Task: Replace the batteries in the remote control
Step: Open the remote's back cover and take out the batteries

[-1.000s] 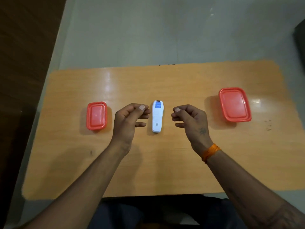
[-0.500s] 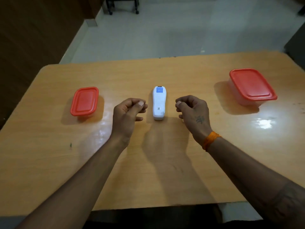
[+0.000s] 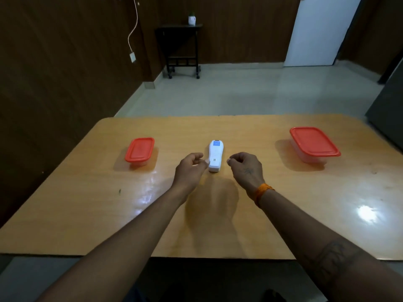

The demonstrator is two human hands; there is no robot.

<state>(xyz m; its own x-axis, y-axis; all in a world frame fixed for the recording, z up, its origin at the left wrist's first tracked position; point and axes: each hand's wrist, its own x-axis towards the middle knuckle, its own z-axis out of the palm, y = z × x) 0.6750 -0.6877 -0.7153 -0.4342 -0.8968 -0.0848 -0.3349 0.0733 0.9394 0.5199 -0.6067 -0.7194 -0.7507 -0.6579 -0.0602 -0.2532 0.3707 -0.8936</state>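
Two bare forearms are stretched forward over the wooden surface (image 3: 87, 214), converging toward its middle. An orange band (image 3: 261, 191) is worn on the right wrist. The left hand (image 3: 190, 168) is held loosely curled, knuckles up, with thumb and fingertips drawn close together; its thumb tip lies at the left edge of the remote control (image 3: 215, 155), and contact cannot be told for certain. The right hand (image 3: 246, 167) is curled the same way, just beside the remote's right edge but apart from it. Nothing is gripped by either hand.

Between the two hands the remote control is laid flat on the surface, lengthwise away from the person. It is seen as a white, rounded body, with a blue patch near its far end and a small dark mark near the middle.

Further out, a small red-lidded container (image 3: 140, 151) is set well to the left, and a larger red-lidded container (image 3: 314, 143) well to the right. Beyond the surface, a pale floor (image 3: 239, 94) and a dark side table (image 3: 181, 49) are seen against dark walls.
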